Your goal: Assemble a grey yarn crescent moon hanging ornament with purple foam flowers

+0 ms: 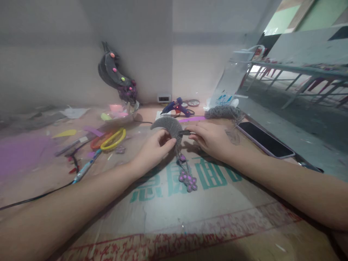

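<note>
A crescent wrapped in grey yarn (170,125) is pinched between the thumb and fingers of my left hand (160,145), just above the table. From its lower end hangs a cord with a purple bead-like piece (182,158) and a grey and purple flower (188,180), which lies on the table. At the crescent's right edge, my right hand (208,137) is closed on a small dark grey strip (186,132); its exact kind is unclear. The strip's left end meets the crescent.
Behind stand a blue glue gun (178,107), a bundle of grey yarn (224,113) and a clear bottle (230,79). A phone (266,139) lies right. On the left are yellow-and-red-handled scissors (114,139), a pen (87,166), a bowl (127,116) and a decorated dark crescent (112,70).
</note>
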`<state>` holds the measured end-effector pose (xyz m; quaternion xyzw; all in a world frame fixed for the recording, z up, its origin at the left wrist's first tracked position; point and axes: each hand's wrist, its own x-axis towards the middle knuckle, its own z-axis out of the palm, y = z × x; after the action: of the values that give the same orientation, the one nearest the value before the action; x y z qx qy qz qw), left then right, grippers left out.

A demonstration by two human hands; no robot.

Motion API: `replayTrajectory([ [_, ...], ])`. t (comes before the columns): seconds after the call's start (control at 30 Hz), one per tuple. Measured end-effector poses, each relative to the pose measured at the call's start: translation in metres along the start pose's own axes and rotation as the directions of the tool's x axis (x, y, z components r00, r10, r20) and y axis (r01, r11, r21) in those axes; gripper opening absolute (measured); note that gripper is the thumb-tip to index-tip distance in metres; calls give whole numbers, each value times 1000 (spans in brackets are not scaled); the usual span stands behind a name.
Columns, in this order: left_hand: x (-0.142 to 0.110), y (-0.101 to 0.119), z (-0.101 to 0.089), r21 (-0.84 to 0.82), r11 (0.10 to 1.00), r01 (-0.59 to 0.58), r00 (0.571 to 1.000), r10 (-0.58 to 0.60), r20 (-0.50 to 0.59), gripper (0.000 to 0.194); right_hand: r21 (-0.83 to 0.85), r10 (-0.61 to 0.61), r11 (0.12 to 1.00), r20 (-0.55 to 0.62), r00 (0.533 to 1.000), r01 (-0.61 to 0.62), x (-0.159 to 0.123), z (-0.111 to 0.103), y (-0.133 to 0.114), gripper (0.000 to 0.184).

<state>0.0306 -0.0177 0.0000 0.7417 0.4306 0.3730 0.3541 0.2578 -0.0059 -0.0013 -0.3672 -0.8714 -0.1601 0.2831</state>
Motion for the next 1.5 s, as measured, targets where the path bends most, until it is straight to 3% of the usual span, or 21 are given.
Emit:
replayTrajectory([
  [0.63, 0, 2, 1, -52, 999, 11, 1000, -11, 6, 13, -14, -12, 1000, 24, 1000, 12, 0, 3, 1, 27],
  [1.5, 1, 0, 0, -51, 998, 25, 1000, -25, -1, 15, 8, -42, 999, -24, 999, 43, 0, 2, 0, 38],
])
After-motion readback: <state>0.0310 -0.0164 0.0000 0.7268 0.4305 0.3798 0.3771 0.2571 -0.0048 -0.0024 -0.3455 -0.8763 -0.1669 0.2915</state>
